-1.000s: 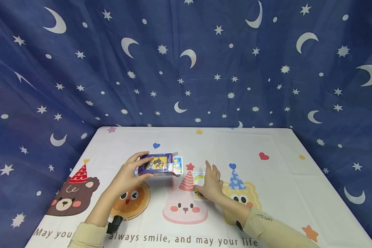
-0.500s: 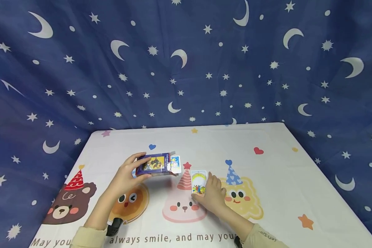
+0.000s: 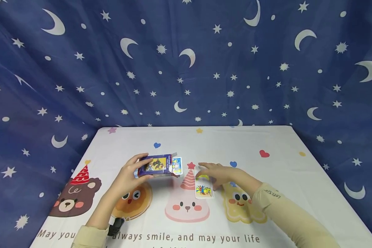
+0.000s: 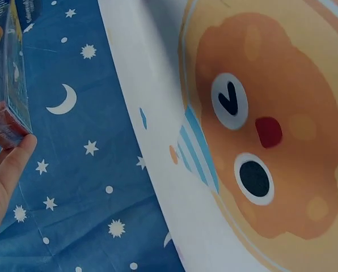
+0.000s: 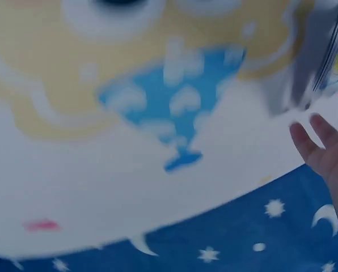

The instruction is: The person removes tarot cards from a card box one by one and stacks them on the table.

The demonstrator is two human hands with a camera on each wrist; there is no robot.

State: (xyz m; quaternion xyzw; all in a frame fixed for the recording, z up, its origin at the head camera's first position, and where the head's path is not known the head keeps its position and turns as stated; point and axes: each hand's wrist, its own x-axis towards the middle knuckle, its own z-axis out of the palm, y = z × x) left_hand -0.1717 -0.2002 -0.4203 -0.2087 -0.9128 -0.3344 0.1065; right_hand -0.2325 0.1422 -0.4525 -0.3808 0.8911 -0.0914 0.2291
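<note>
At the near side, the left sleeve (image 3: 90, 237) and a black wrist device (image 3: 115, 227) are seen, and the printed words (image 3: 173, 237) are partly covered by that arm. Farther on, a stack of cards (image 3: 204, 192) is laid picture side up on the cloth-covered worktop (image 3: 248, 141), between the printed rabbit (image 3: 187, 210) and the yellow biscuit print (image 3: 244, 206). The right hand (image 3: 218, 174) is held over the far right part of the stack, its fingers spread; the stack is blurred in the right wrist view, so whether it is touched cannot be told for certain. The hand is placed there, it seems, so that the stack can be reached from its far end.

A little farther off, the card box (image 3: 156, 165) is gripped between the fingers and thumb of the left hand (image 3: 131, 174). A card (image 3: 177, 166) is left poking out of the open end. The other end is held, presumably, so that the opening is kept free and turned toward the right hand. Beyond the worktop a starry curtain (image 3: 183, 62) is hung.

Compared with half a second earlier, the right hand is shifted from the stack's near right side toward its far end; the top card's upper part is now covered and its bottom bared. The box is kept in the left hand.
</note>
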